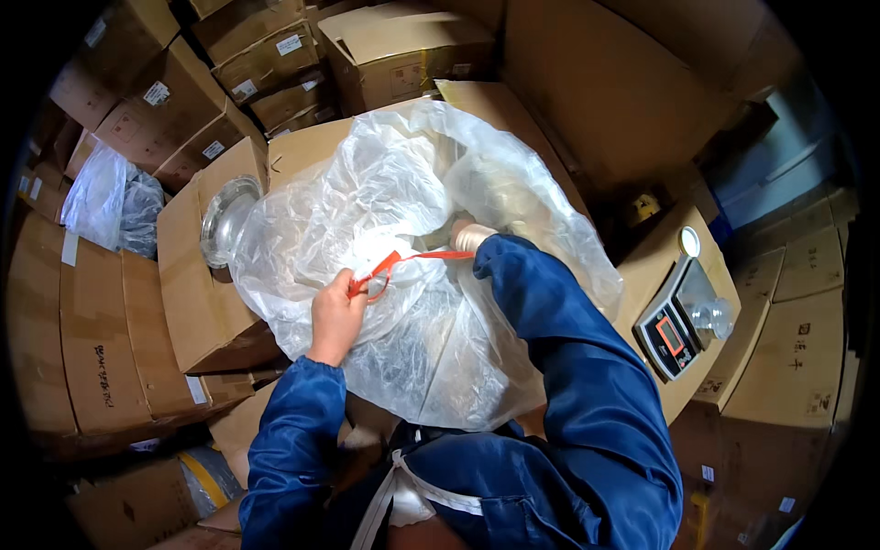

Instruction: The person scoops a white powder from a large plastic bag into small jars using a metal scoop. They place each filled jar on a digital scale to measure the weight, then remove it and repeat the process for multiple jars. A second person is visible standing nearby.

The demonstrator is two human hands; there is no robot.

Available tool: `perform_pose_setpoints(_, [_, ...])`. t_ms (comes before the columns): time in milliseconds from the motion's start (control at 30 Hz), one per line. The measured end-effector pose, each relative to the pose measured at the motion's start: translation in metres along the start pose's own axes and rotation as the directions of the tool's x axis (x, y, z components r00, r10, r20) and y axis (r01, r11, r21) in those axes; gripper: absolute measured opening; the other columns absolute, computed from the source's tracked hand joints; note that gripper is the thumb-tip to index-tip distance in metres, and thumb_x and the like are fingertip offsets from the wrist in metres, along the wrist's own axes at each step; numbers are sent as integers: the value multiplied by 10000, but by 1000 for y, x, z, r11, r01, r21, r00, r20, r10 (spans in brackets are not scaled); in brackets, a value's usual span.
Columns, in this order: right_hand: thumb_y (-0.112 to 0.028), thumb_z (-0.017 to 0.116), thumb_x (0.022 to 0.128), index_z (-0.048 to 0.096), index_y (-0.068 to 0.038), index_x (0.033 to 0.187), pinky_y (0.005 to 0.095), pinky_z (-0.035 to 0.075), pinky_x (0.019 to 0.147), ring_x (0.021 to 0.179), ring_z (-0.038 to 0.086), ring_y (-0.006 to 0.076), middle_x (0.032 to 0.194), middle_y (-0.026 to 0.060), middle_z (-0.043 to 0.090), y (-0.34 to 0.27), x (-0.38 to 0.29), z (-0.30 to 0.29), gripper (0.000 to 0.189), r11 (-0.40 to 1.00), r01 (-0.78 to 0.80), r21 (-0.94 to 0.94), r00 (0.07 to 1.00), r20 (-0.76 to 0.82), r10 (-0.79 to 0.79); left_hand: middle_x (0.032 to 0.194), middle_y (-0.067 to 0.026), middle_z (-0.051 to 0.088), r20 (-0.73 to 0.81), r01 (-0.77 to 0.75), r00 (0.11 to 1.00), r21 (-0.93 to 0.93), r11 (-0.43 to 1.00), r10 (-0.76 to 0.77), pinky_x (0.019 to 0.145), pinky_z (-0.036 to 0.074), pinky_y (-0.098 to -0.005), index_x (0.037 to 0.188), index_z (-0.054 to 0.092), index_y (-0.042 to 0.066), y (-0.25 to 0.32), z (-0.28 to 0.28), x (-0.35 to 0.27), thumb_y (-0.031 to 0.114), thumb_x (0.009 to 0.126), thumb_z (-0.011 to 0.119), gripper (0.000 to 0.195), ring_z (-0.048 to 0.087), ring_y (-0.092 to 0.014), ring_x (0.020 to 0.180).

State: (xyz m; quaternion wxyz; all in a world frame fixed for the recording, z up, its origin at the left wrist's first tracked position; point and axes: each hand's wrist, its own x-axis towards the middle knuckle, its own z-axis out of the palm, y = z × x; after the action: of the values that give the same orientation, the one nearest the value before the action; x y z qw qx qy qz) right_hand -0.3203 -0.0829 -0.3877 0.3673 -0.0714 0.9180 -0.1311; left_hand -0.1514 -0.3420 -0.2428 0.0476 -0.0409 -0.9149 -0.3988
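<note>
A large clear plastic bag (405, 185) lies crumpled over an open cardboard box in front of me. My left hand (338, 313) is closed on a red ribbon-like strap (375, 275), at the bag's near left part. The strap runs right towards my other wrist. My right hand (464, 230) reaches into the folds near the bag's middle; its fingers are hidden by plastic, so what they hold does not show. A pale band wraps that wrist. A round, shiny clear dish-like object (230, 220) stands at the bag's left edge, on the box flap.
At right, a digital scale (670, 333) carries a clear plastic jar (711, 317), with a round white-centred lid (689, 242) by its far end. Stacked cardboard boxes (784, 330) stand beyond. More boxes (165, 110) and a plastic bag (103, 196) are at left.
</note>
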Motion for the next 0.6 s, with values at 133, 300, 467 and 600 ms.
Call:
perform_pose_setpoints(133, [-260, 698, 718, 675, 14, 799, 394, 477, 450, 495, 600, 252, 633, 132, 627, 22, -34, -1, 286, 950, -36, 309, 988, -134, 81, 700, -192, 612, 1, -31, 1000, 27, 999, 31, 571, 441, -399, 824, 549, 9, 5, -4, 2, 136, 824, 617, 144, 608, -358, 664])
perform_pose_setpoints(300, [-170, 634, 777, 591, 16, 729, 347, 412, 368, 394, 521, 195, 539, 90, 558, 35, -91, 25, 197, 826, 108, 554, 932, -346, 110, 795, -204, 626, -27, -113, 993, -57, 992, 111, 639, 460, -370, 1015, 559, 12, 16, -11, 1, 157, 876, 573, 202, 615, -354, 738])
perform_pose_setpoints(467, [-230, 629, 755, 630, 29, 795, 350, 475, 490, 475, 583, 227, 589, 119, 599, 32, -189, 46, 262, 807, 175, 563, 918, -391, 73, 976, -208, 610, -99, -214, 975, -137, 967, 201, 796, 451, -349, 1185, 509, 11, 11, -40, -3, 256, 983, 404, 334, 599, -300, 927])
perform_pose_setpoints(600, [-229, 604, 798, 603, 16, 829, 319, 461, 466, 486, 559, 168, 627, 79, 593, 32, -253, 64, 248, 742, 220, 633, 904, -419, 89, 1192, -189, 519, -167, -388, 902, 85, 918, 397, 891, 404, -357, 1236, 488, 40, 68, -71, 1, 224, 991, 373, 328, 521, -343, 1060])
